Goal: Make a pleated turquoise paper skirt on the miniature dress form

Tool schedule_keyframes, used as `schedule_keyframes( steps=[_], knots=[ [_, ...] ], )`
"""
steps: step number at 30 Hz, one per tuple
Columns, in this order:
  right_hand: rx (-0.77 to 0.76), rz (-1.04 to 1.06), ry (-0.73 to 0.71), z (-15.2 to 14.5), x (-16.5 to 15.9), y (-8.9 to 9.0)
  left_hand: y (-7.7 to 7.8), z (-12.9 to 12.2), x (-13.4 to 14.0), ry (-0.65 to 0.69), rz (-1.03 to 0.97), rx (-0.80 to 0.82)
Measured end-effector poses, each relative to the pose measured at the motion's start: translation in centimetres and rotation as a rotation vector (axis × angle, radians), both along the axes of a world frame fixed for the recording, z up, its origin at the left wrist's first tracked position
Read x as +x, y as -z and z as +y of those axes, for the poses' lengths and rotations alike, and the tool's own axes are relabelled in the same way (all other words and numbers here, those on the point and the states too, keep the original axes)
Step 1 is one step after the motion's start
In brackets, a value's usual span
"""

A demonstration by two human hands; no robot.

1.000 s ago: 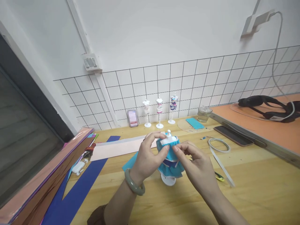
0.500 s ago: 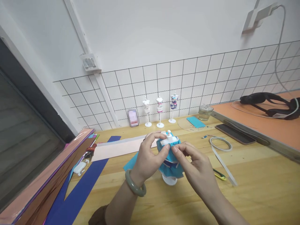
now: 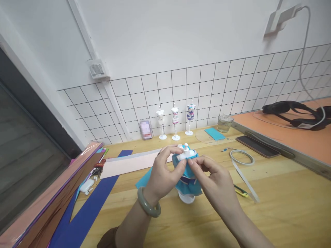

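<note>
Your left hand (image 3: 164, 172), smooth grey-green rigid bangle (image 3: 149, 205) at wrist, reaches in bent, index arched toward neck, thumb flat on front. Your right hand (image 3: 219, 179) angles in opposite, thumb and index pinching top edge; remaining fingers curled. Since one second ago, your thumb tips have drawn closer, now nearly meeting. Bright-blue soft ruffled dress (image 3: 190, 187) held between both thumbs, skirt hanging below; small white dress form (image 3: 186, 151) inside, neck standing just beyond fingertips.
</note>
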State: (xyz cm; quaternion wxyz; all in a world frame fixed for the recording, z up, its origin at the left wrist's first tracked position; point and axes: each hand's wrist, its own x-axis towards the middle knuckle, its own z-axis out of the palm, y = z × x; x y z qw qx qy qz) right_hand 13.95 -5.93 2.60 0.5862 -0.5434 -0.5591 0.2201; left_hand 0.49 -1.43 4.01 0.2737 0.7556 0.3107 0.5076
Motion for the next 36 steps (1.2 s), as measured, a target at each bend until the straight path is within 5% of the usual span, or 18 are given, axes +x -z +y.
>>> schedule_keyframes(
  steps=[8,20,26,30,36],
  knots=[
    [-0.045,0.214,0.029,0.4,0.0,0.3,0.0,0.0,-0.2,-0.005,0.002,0.004],
    [-0.11,0.418,-0.131,1.6,-0.1,0.1,0.4,0.5,-0.1,-0.087,-0.024,0.019],
    [-0.052,0.28,-0.151,1.1,0.6,0.7,0.7,0.8,0.1,-0.183,-0.028,0.068],
    [0.225,-0.07,0.048,0.3,0.9,1.5,0.9,1.0,0.1,-0.245,0.009,0.159],
    [0.484,-0.547,0.076,0.6,0.8,3.0,0.8,0.9,0.2,-0.214,0.029,0.165]
  ],
)
